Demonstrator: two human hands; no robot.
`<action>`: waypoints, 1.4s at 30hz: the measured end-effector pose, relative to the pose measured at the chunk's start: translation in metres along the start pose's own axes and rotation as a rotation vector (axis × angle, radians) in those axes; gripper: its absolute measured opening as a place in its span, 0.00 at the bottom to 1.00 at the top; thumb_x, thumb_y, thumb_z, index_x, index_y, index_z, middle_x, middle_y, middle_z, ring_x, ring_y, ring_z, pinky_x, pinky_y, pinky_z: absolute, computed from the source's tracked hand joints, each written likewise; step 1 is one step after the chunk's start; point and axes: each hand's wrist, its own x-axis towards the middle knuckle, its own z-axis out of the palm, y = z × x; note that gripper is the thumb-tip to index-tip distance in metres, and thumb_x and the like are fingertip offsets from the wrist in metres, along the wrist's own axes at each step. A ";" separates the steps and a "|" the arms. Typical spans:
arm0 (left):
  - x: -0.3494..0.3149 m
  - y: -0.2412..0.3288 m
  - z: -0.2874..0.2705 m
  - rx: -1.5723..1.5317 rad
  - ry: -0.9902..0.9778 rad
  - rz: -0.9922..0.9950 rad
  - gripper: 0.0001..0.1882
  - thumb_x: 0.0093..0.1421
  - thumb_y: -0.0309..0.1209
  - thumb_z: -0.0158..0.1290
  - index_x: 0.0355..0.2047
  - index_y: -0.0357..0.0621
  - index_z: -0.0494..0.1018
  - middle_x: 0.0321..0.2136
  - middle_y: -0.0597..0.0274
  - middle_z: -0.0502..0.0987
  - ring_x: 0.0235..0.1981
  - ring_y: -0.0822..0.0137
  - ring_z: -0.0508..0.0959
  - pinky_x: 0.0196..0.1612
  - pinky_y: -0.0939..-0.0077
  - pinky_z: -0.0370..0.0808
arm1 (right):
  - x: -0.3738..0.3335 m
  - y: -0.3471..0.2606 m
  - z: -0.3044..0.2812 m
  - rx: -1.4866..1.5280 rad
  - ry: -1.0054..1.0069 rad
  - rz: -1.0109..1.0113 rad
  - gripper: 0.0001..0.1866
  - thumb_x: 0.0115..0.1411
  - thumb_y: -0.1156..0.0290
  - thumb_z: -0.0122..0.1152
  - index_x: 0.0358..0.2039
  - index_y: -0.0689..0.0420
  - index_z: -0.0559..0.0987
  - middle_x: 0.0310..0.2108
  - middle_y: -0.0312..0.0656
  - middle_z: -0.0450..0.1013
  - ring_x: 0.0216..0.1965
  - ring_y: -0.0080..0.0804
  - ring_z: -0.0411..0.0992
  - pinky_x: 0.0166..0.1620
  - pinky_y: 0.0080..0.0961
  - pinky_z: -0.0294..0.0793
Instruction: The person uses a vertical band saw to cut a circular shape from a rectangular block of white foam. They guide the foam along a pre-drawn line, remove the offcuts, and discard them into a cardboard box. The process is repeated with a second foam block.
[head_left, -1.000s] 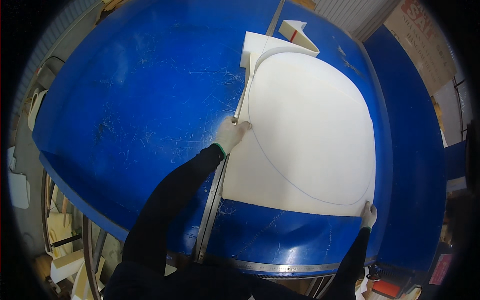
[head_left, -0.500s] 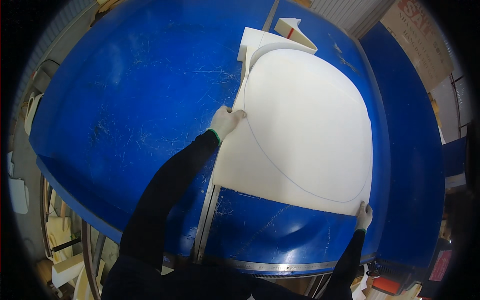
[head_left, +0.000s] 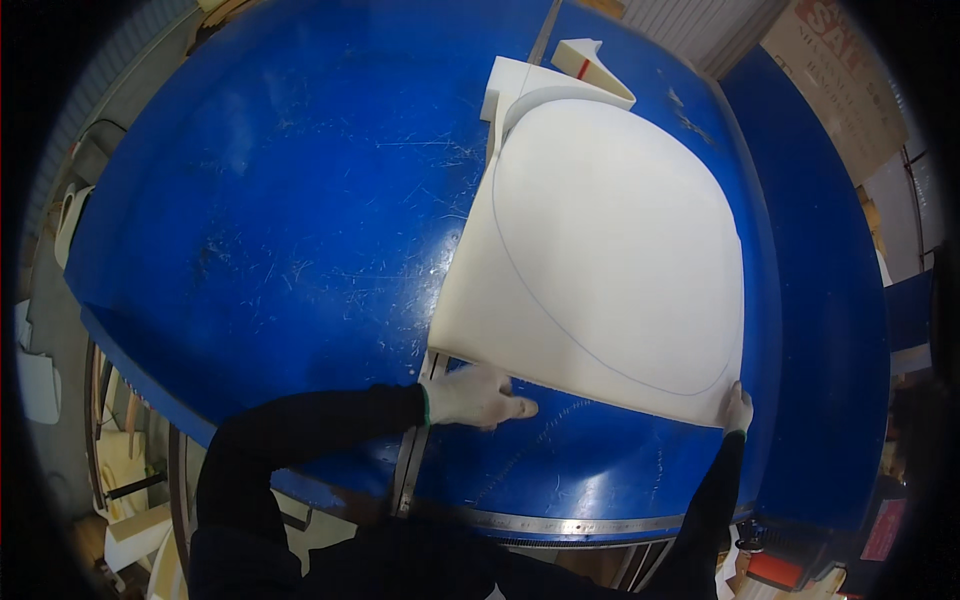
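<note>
A thick cream-white foam sheet [head_left: 620,250] with a curved pencil line lies on a blue table [head_left: 300,200]. Its far side is cut round. A curled foam offcut [head_left: 512,85] stands against that far edge. At the sheet's near right corner, my gloved right hand [head_left: 739,410] pinches the edge. My left hand [head_left: 478,397], gloved too, is just below the near left edge with its fingers pointing right and slightly apart. Nothing shows in it, and whether it touches the foam is hard to tell.
A metal rail [head_left: 410,460] runs under the sheet and out its far side, with a metal blade or strip [head_left: 543,35] at the back. A metal ruler [head_left: 580,525] lines the table's front edge. Foam scraps [head_left: 140,535] lie at lower left; a cardboard box [head_left: 840,90] stands far right.
My left hand has left the sheet's left edge and come down to its near edge. My right hand has moved slightly up at the corner. The sheet's near edge has shifted slightly away.
</note>
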 end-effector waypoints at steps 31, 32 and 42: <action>0.078 -0.052 0.012 -1.292 0.652 0.177 0.30 0.69 0.42 0.50 0.63 0.32 0.58 0.57 0.44 0.67 0.58 0.51 0.73 0.64 0.60 0.71 | -0.008 -0.012 0.021 -0.209 0.019 -0.053 0.27 0.67 0.50 0.55 0.37 0.68 0.82 0.31 0.51 0.80 0.34 0.42 0.77 0.41 0.37 0.73; 0.077 -0.052 0.010 -1.291 0.641 0.181 0.31 0.69 0.42 0.49 0.63 0.32 0.57 0.57 0.44 0.67 0.57 0.51 0.73 0.63 0.60 0.71 | -0.010 -0.011 0.021 -0.183 0.028 -0.068 0.27 0.67 0.51 0.55 0.36 0.68 0.82 0.30 0.51 0.79 0.32 0.40 0.76 0.39 0.36 0.73; 0.071 -0.047 -0.002 -1.263 0.733 0.164 0.25 0.68 0.40 0.50 0.61 0.44 0.59 0.53 0.50 0.70 0.52 0.56 0.76 0.59 0.58 0.73 | -0.023 -0.009 0.023 -0.156 0.023 -0.038 0.26 0.68 0.51 0.55 0.38 0.68 0.82 0.31 0.50 0.80 0.34 0.40 0.76 0.40 0.36 0.74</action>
